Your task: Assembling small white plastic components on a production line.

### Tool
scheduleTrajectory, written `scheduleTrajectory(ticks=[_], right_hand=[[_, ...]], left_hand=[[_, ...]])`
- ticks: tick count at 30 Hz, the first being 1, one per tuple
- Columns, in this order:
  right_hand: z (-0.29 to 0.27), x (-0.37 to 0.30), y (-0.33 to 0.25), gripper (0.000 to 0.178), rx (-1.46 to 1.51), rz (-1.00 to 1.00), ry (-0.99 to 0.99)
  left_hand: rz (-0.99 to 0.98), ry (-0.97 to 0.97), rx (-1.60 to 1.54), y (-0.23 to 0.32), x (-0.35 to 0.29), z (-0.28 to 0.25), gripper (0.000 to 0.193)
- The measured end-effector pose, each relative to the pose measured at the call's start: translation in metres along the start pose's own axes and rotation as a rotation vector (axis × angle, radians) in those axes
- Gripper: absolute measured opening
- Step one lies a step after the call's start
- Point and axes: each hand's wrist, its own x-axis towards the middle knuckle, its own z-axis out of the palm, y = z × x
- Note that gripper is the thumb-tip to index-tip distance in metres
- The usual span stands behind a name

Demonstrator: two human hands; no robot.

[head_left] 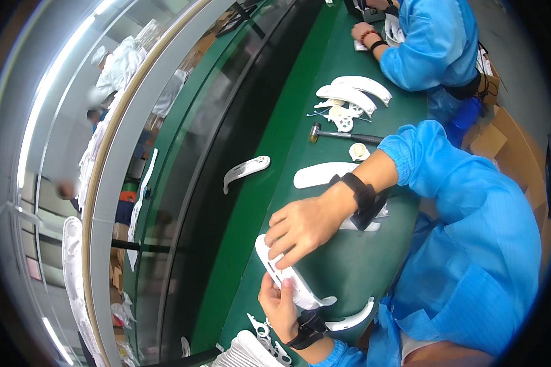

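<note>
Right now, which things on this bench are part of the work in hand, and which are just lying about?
In hand:
- white curved plastic shell, pressed by the right hand and gripped by the left hand

Lying about:
- hammer
- white shell on the belt
- pile of white shells
- small white wheel parts
- long white shell

On the green bench I count at least seven white curved plastic shells [246,169], one hammer [343,134], and two black wrist straps [361,196].
</note>
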Motion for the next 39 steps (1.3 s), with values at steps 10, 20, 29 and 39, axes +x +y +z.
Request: scheduleTrajectory(ticks=[10,20,29,39], right_hand=[[-0.098,-0.130,0.082,0.010,-0.142,0.600,-0.730],[-0.116,-0.194,0.098,0.031,-0.355,0.416,-1.104],[-0.118,-0.072,0.077,0.036,-0.133,0.915,-0.509],[-0.034,-0.005,0.025,0.025,1.066,1.009,-0.237]], left_hand=[[0.129,0.310,-0.353,-0.004,-0.003,-0.010,0.038],[0.075,0.198,-0.557,-0.005,0.008,-0.003,0.039],[0.065,0.247,-0.440,-0.003,0.006,-0.009,0.037],[0.031,0.114,-0.301,-0.014,0.014,-0.005,0.048]])
